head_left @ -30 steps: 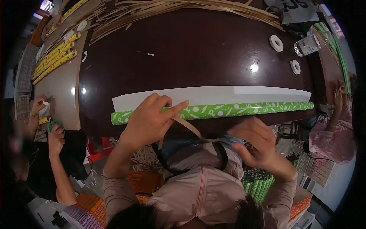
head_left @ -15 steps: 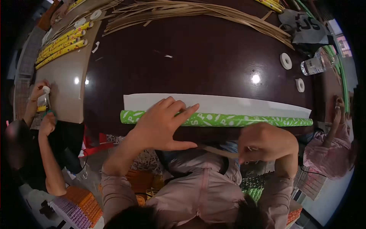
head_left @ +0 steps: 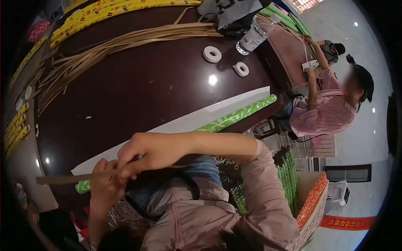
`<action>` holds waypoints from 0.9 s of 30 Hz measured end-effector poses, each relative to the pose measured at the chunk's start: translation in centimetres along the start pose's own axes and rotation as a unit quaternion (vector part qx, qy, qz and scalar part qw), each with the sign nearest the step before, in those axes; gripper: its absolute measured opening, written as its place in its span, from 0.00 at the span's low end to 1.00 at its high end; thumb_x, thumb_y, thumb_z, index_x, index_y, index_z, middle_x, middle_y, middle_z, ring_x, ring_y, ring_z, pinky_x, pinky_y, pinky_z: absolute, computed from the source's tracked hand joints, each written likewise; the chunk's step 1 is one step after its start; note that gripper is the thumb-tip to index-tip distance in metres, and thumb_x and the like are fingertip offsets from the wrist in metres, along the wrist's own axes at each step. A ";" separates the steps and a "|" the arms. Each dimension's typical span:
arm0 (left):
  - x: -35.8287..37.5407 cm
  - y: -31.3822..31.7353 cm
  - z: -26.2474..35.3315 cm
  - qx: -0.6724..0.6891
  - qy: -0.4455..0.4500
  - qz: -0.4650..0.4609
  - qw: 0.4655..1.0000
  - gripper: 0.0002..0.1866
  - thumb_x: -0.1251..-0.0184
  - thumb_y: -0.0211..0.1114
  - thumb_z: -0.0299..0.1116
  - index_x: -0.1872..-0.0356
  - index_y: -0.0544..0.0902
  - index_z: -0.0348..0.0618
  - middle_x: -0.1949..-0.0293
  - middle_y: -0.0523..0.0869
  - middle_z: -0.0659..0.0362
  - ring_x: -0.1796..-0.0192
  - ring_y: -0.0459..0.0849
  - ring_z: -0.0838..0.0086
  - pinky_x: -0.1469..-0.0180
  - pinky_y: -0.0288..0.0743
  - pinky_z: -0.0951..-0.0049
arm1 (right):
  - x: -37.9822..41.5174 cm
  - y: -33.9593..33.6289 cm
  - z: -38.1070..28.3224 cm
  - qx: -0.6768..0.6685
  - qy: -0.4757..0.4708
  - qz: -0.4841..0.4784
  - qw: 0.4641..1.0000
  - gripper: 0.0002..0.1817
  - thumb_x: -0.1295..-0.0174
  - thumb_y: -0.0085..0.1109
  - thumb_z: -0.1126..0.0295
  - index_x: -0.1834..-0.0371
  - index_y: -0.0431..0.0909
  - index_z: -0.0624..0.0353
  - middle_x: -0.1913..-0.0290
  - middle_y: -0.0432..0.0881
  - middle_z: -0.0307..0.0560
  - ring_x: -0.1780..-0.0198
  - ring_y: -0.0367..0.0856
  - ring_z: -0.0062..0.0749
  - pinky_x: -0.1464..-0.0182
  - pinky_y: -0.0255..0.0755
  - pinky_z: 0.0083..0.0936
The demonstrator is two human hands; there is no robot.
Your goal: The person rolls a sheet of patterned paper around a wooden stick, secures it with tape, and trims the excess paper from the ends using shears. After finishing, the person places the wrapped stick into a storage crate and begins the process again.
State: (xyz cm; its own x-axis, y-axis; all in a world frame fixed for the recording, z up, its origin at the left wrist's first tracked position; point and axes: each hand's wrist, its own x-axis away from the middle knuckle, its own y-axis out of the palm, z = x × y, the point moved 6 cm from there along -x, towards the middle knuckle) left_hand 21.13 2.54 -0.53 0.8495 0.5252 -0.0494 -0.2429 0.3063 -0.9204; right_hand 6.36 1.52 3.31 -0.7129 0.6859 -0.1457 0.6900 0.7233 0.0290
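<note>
A thin brown strip [head_left: 63, 180], resembling the long strips at the back of the table, runs leftward from my hands. My right hand [head_left: 153, 152] is closed, its fingertips pinching the strip. My left hand [head_left: 104, 186] is right beside it, fingers curled at the strip; its thumb side is partly hidden. Beneath and beyond my forearms lies a green patterned roll of wrapping paper [head_left: 240, 115], its middle covered by my arm and hands. A white sheet edge [head_left: 184, 122] spreads along the roll's far side.
Two white tape rolls [head_left: 212, 54] and a plastic bottle [head_left: 251, 39] stand at the right. Brown strips [head_left: 138, 37] and yellow rolls [head_left: 121, 12] lie at the back. A co-worker in a striped shirt [head_left: 320, 113] works at the right; green rolls [head_left: 289, 171] are beside me.
My view has turned to the right. My left hand has come off the green roll to the strip, and my right hand has brought the strip across to the left.
</note>
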 end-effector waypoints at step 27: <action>8.2 -1.6 -3.7 -0.143 -0.131 0.130 0.972 0.28 0.46 0.72 0.28 0.43 0.76 0.30 0.50 0.81 0.45 0.45 0.80 0.51 0.40 0.75 0.54 | -6.7 -2.6 5.5 -0.124 0.149 0.123 0.973 0.10 0.27 0.53 0.66 0.57 0.80 0.60 0.78 0.76 0.33 0.78 0.67 0.13 0.77 0.59 0.15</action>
State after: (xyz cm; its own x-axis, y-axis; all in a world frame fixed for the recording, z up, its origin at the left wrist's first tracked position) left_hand 30.21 3.39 -0.89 0.6189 0.7511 -0.2297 -0.2626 -0.0778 -0.9618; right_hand 10.01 -5.40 -1.20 -0.5604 0.8064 0.1889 0.8192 0.5062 0.2696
